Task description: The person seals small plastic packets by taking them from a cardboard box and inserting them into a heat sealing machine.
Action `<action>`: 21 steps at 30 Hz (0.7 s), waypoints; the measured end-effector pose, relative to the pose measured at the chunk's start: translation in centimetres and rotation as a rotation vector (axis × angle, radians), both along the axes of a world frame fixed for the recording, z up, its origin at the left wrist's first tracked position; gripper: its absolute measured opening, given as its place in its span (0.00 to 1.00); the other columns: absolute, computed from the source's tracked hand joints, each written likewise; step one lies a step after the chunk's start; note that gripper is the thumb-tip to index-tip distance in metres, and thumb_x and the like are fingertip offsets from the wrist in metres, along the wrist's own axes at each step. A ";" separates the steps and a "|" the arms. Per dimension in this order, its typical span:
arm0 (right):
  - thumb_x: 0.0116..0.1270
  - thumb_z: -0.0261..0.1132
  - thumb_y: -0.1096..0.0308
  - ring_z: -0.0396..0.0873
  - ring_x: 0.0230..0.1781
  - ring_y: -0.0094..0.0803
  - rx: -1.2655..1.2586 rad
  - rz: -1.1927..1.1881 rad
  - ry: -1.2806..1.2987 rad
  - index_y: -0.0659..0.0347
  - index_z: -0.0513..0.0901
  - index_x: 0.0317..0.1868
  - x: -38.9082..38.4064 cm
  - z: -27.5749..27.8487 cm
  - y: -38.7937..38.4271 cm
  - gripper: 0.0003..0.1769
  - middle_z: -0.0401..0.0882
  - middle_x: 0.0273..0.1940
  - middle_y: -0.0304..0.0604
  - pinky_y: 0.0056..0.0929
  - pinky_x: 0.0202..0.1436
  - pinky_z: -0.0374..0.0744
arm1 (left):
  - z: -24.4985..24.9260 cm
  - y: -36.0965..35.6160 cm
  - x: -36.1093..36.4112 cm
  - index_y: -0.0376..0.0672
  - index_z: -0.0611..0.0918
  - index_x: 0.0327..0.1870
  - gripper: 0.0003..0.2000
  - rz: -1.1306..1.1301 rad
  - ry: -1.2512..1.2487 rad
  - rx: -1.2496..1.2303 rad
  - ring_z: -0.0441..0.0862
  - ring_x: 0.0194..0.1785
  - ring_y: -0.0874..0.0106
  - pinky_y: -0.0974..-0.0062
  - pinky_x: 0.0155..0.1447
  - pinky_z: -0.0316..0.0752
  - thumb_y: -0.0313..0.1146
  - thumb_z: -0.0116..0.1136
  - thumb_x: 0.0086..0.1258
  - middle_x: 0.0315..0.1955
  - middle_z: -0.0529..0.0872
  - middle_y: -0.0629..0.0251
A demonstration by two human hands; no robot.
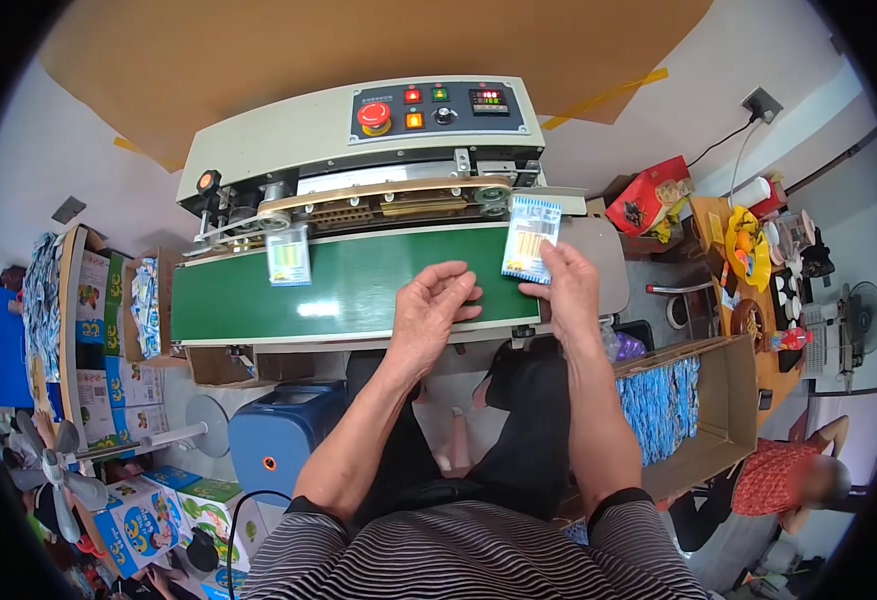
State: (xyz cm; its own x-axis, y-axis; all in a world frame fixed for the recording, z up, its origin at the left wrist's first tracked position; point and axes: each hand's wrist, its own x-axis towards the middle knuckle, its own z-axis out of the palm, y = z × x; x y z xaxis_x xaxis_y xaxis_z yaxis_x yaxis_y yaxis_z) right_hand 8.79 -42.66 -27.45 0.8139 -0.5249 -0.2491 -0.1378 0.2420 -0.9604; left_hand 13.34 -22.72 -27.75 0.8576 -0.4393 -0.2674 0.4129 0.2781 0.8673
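My right hand pinches a small clear packet by its lower right edge. The packet has blue-and-white striped ends and yellowish sticks inside, and it is held upright at the right end of the green conveyor belt. My left hand hovers over the belt's front edge, fingers loosely bent and slightly apart, with nothing visible in it. Behind the belt runs the band sealing machine. A second packet, with greenish contents, lies at the belt's left, its top edge by the sealing band.
A cardboard box of blue packets stands right of my legs. The control panel has a red stop button and lit displays. A blue plastic stool and a fan are at left. A person sits at far right.
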 end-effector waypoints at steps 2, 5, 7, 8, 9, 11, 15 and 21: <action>0.81 0.61 0.61 0.89 0.41 0.29 -0.003 0.002 0.013 0.70 0.83 0.56 0.6 -0.2 -0.4 0.18 0.89 0.45 0.46 0.26 0.37 0.90 | -0.4 0.7 -0.1 0.32 0.81 0.59 0.15 -0.024 0.004 0.008 0.89 0.48 0.69 0.70 0.54 0.89 0.32 0.65 0.78 0.47 0.89 0.58; 0.81 0.62 0.61 0.89 0.41 0.29 -0.009 0.013 0.029 0.71 0.83 0.55 1.7 -0.4 -0.5 0.18 0.89 0.45 0.46 0.25 0.37 0.90 | -0.6 1.1 -0.3 0.32 0.81 0.59 0.15 -0.040 0.014 0.006 0.89 0.48 0.69 0.71 0.53 0.89 0.32 0.64 0.79 0.47 0.90 0.58; 0.80 0.62 0.61 0.89 0.41 0.29 -0.001 0.037 0.038 0.71 0.83 0.55 2.4 -0.6 -0.2 0.18 0.89 0.45 0.46 0.25 0.37 0.90 | -0.7 1.5 -0.5 0.33 0.81 0.59 0.15 -0.044 0.019 0.006 0.89 0.48 0.70 0.71 0.53 0.89 0.32 0.64 0.79 0.47 0.90 0.57; 0.80 0.62 0.61 0.89 0.41 0.30 0.003 0.047 0.043 0.71 0.83 0.55 2.7 -0.8 -0.1 0.18 0.89 0.45 0.47 0.26 0.37 0.90 | -0.6 1.6 -0.7 0.33 0.81 0.59 0.15 -0.049 0.008 0.000 0.89 0.48 0.70 0.71 0.53 0.89 0.32 0.64 0.79 0.47 0.90 0.57; 0.80 0.62 0.61 0.89 0.41 0.30 0.004 0.047 0.046 0.71 0.83 0.55 2.9 -0.9 0.0 0.18 0.89 0.45 0.47 0.26 0.37 0.90 | -0.6 1.7 -0.9 0.33 0.81 0.59 0.15 -0.056 -0.002 -0.007 0.89 0.48 0.70 0.71 0.52 0.89 0.32 0.64 0.79 0.47 0.90 0.57; 0.80 0.62 0.61 0.89 0.41 0.31 0.001 0.091 0.077 0.71 0.83 0.55 3.7 -1.1 0.5 0.18 0.89 0.45 0.48 0.27 0.38 0.90 | -0.7 1.8 -1.2 0.33 0.81 0.59 0.14 -0.064 -0.011 -0.014 0.89 0.47 0.71 0.71 0.52 0.89 0.31 0.64 0.79 0.47 0.90 0.57; 0.80 0.63 0.61 0.90 0.42 0.34 0.023 0.136 0.061 0.71 0.82 0.57 5.1 -1.6 2.3 0.19 0.89 0.45 0.50 0.28 0.41 0.89 | -0.8 2.3 -2.1 0.33 0.81 0.58 0.14 -0.060 0.002 -0.014 0.89 0.47 0.71 0.72 0.52 0.89 0.31 0.63 0.79 0.46 0.90 0.57; 0.80 0.63 0.62 0.90 0.43 0.36 -0.017 0.158 0.048 0.71 0.82 0.58 4.0 0.2 5.2 0.19 0.88 0.45 0.53 0.29 0.44 0.88 | -0.3 3.7 -5.4 0.33 0.81 0.58 0.14 -0.060 0.003 0.062 0.89 0.45 0.72 0.76 0.49 0.86 0.32 0.63 0.79 0.42 0.90 0.59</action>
State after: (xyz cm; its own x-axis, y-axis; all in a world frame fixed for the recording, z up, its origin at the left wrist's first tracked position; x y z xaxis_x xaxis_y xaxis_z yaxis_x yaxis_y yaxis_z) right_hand 12.76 -37.51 -27.27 0.8738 -0.3961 -0.2820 -0.2188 0.1976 -0.9556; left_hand 7.93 -18.97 -28.10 0.8297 -0.4720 -0.2981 0.4296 0.1986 0.8809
